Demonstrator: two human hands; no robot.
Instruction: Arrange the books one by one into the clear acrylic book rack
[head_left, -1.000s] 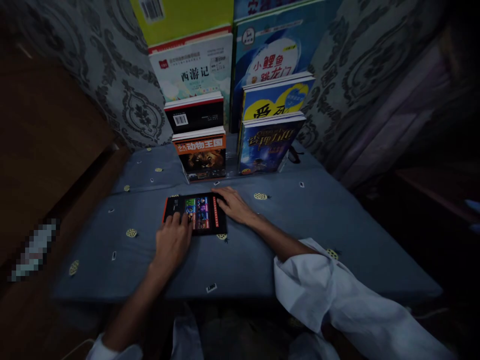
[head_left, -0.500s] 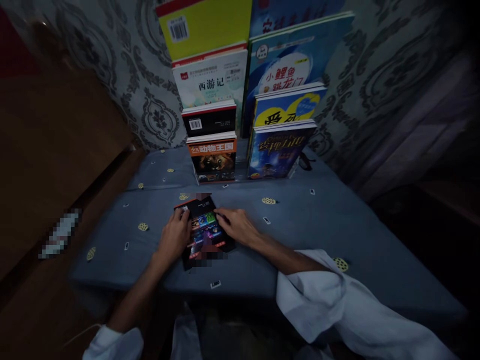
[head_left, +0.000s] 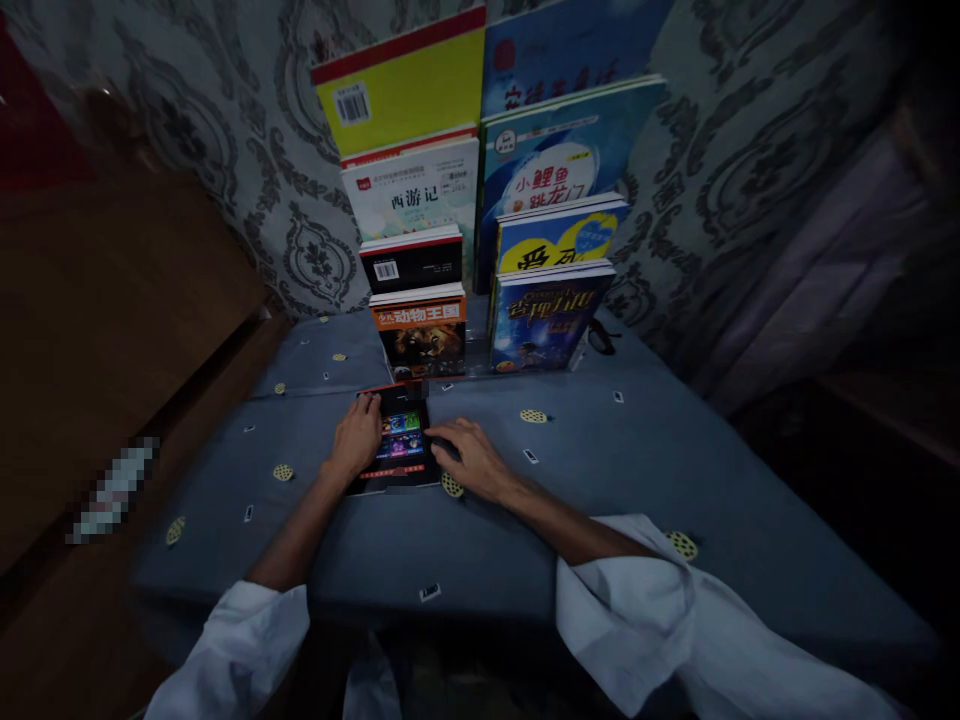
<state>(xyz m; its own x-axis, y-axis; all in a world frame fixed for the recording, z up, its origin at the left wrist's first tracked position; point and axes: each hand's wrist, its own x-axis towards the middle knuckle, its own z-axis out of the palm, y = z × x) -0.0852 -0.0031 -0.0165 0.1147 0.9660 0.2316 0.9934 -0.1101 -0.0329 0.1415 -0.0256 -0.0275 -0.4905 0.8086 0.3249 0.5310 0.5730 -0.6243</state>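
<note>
Two hands (head_left: pixel 358 435) (head_left: pixel 474 460) touch the black book (head_left: pixel 402 442), now lying straighter.

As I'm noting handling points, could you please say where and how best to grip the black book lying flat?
Probably by its left and right edges, from both sides: the black book lies flat, its far edge near the lion book, and the left hand and right hand are at those edges.

Well behind the left hand (head_left: pixel 356 435), the left sleeve (head_left: pixel 244 635) is pale and wrinkled; behind the right hand (head_left: pixel 472 460), the right sleeve (head_left: pixel 667 615) has a wide, loose cuff (head_left: pixel 592 610).
</note>
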